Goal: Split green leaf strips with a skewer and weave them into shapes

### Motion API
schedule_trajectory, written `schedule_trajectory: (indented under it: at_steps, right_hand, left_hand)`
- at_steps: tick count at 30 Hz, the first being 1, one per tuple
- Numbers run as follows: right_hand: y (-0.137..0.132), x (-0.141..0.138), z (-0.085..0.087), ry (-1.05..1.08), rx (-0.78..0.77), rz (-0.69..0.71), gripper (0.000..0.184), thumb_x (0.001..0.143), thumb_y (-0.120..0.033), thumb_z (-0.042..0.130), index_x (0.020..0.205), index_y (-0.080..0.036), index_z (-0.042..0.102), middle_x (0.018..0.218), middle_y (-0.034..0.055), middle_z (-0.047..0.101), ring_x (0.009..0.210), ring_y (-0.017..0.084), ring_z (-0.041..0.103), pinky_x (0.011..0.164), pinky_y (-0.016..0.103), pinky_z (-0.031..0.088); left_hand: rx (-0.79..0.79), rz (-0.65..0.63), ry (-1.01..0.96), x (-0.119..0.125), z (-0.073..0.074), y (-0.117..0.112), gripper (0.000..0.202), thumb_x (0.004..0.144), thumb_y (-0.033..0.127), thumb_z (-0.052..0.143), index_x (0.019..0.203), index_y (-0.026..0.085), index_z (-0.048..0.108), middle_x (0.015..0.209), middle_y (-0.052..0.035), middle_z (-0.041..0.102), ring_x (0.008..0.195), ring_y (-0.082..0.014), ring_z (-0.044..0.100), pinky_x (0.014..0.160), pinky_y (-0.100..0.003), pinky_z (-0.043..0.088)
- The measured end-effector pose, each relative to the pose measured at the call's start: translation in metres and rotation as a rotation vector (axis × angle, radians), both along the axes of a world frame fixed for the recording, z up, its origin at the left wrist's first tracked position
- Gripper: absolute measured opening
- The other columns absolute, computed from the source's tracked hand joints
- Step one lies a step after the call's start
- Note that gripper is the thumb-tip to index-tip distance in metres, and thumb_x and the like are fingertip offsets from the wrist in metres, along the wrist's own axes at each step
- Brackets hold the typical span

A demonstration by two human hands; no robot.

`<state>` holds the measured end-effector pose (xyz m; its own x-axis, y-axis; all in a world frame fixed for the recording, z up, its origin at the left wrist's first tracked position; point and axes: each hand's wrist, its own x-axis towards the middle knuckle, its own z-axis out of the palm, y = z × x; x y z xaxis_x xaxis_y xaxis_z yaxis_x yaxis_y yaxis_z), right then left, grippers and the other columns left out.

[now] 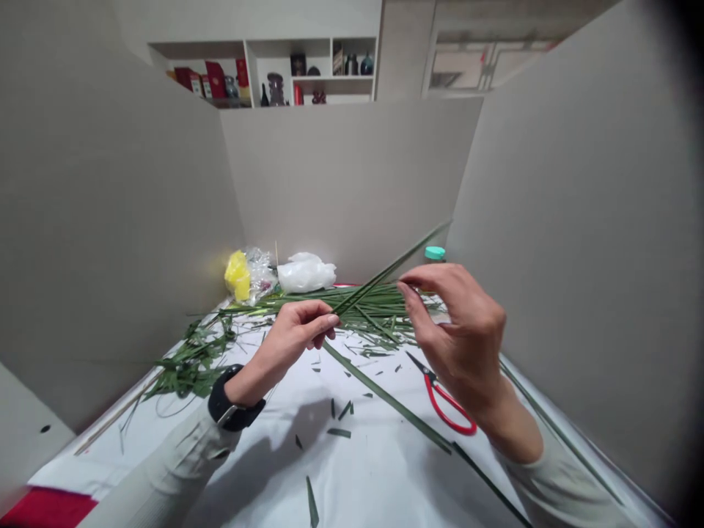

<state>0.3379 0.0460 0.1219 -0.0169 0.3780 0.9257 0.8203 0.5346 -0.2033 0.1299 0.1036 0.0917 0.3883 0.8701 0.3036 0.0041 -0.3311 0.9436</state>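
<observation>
My left hand (300, 334) pinches a long green leaf strip (393, 266) between thumb and fingers, and the strip rises up and to the right toward the back wall. My right hand (456, 330) hovers just right of it, fingers curled and parted, thumb and forefinger close to the strip; I cannot tell whether they touch it. Another long leaf strip (385, 396) lies on the white table cover (374, 477) below both hands. Red-handled scissors (448, 403) lie under my right wrist.
A pile of green leaves (363, 304) spreads behind the hands, with more cuttings (190, 363) at the left. Yellow and clear plastic bags (245, 275), a white bag (305, 273) and a teal-capped bottle (434, 253) stand at the back. Grey partition walls enclose three sides.
</observation>
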Motion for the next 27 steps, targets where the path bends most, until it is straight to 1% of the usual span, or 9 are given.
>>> schedule_trajectory:
  at_steps: [2, 3, 5, 6, 10, 13, 17, 21, 27]
  right_hand:
    - [0.004, -0.005, -0.002, 0.279, -0.142, 0.122, 0.008, 0.095, -0.033, 0.061, 0.092, -0.026, 0.062, 0.086, 0.0050, 0.070, 0.080, 0.022, 0.066, 0.076, 0.037, 0.052]
    - [0.007, -0.007, -0.004, 0.381, -0.256, 0.211, 0.013, 0.091, -0.038, 0.065, 0.092, -0.025, 0.062, 0.086, 0.0041, 0.070, 0.078, 0.021, 0.066, 0.073, 0.036, 0.052]
    - [0.015, -0.011, -0.010, 0.494, -0.450, 0.385, 0.023, 0.085, -0.044, 0.071, 0.091, -0.023, 0.063, 0.087, 0.0034, 0.070, 0.078, 0.019, 0.066, 0.072, 0.033, 0.052]
    - [0.018, -0.013, -0.013, 0.519, -0.497, 0.443, 0.024, 0.084, -0.045, 0.072, 0.088, -0.022, 0.063, 0.086, 0.0027, 0.069, 0.077, 0.018, 0.064, 0.073, 0.032, 0.051]
    - [0.026, -0.017, -0.021, 0.570, -0.513, 0.505, 0.025, 0.085, -0.042, 0.069, 0.076, -0.021, 0.061, 0.074, -0.0008, 0.062, 0.069, 0.014, 0.056, 0.067, 0.028, 0.046]
    - [0.031, -0.013, -0.022, 0.646, -0.575, 0.583, 0.027, 0.078, -0.045, 0.074, 0.078, -0.020, 0.065, 0.077, 0.0010, 0.066, 0.071, 0.016, 0.059, 0.069, 0.029, 0.049]
    - [0.036, -0.007, -0.020, 0.741, -0.664, 0.693, 0.030, 0.070, -0.045, 0.082, 0.076, -0.019, 0.069, 0.073, 0.0001, 0.066, 0.066, 0.013, 0.057, 0.066, 0.028, 0.050]
    - [0.038, -0.006, -0.018, 0.768, -0.712, 0.725, 0.027, 0.067, -0.041, 0.084, 0.074, -0.019, 0.070, 0.076, 0.0004, 0.069, 0.067, 0.013, 0.058, 0.067, 0.027, 0.051]
    - [0.037, -0.008, -0.022, 0.780, -0.738, 0.709, 0.019, 0.070, -0.034, 0.080, 0.081, -0.020, 0.074, 0.082, 0.0018, 0.073, 0.076, 0.016, 0.065, 0.075, 0.030, 0.055]
  left_hand:
    - [-0.076, -0.053, -0.132, 0.007, 0.005, 0.000, 0.025, 0.078, 0.035, 0.077, 0.072, 0.014, 0.065, 0.064, -0.0001, 0.061, 0.052, -0.0073, 0.045, 0.050, -0.021, 0.033]
    - [-0.111, -0.085, -0.181, 0.012, 0.007, -0.002, 0.026, 0.076, 0.034, 0.078, 0.072, 0.014, 0.064, 0.064, 0.0003, 0.061, 0.052, -0.0071, 0.046, 0.050, -0.021, 0.032]
    - [-0.160, -0.131, -0.249, 0.021, 0.010, -0.006, 0.026, 0.074, 0.033, 0.081, 0.072, 0.013, 0.064, 0.063, 0.0012, 0.059, 0.053, -0.0075, 0.048, 0.050, -0.021, 0.033]
    - [-0.172, -0.143, -0.265, 0.026, 0.011, -0.008, 0.026, 0.073, 0.032, 0.082, 0.071, 0.013, 0.064, 0.063, 0.0016, 0.058, 0.053, -0.0076, 0.048, 0.051, -0.022, 0.033]
    - [-0.214, -0.132, -0.313, 0.039, 0.008, -0.013, 0.026, 0.068, 0.031, 0.086, 0.069, 0.013, 0.067, 0.067, 0.0020, 0.057, 0.060, -0.0086, 0.051, 0.060, -0.024, 0.039]
    - [-0.276, -0.117, -0.344, 0.042, 0.003, -0.009, 0.026, 0.066, 0.031, 0.088, 0.072, 0.013, 0.070, 0.074, -0.0006, 0.061, 0.070, -0.0107, 0.052, 0.066, -0.024, 0.040]
    - [-0.343, -0.117, -0.361, 0.044, -0.001, -0.002, 0.029, 0.064, 0.032, 0.089, 0.071, 0.012, 0.069, 0.068, 0.0021, 0.054, 0.063, -0.0087, 0.044, 0.060, -0.023, 0.034]
    - [-0.315, -0.077, -0.403, 0.045, -0.003, -0.001, 0.030, 0.061, 0.029, 0.090, 0.070, 0.013, 0.067, 0.066, 0.0030, 0.055, 0.062, -0.0083, 0.043, 0.059, -0.022, 0.033]
    - [-0.198, -0.027, -0.384, 0.047, -0.013, 0.002, 0.023, 0.073, 0.032, 0.084, 0.074, 0.014, 0.069, 0.070, 0.0023, 0.059, 0.066, -0.0093, 0.044, 0.062, -0.022, 0.034]
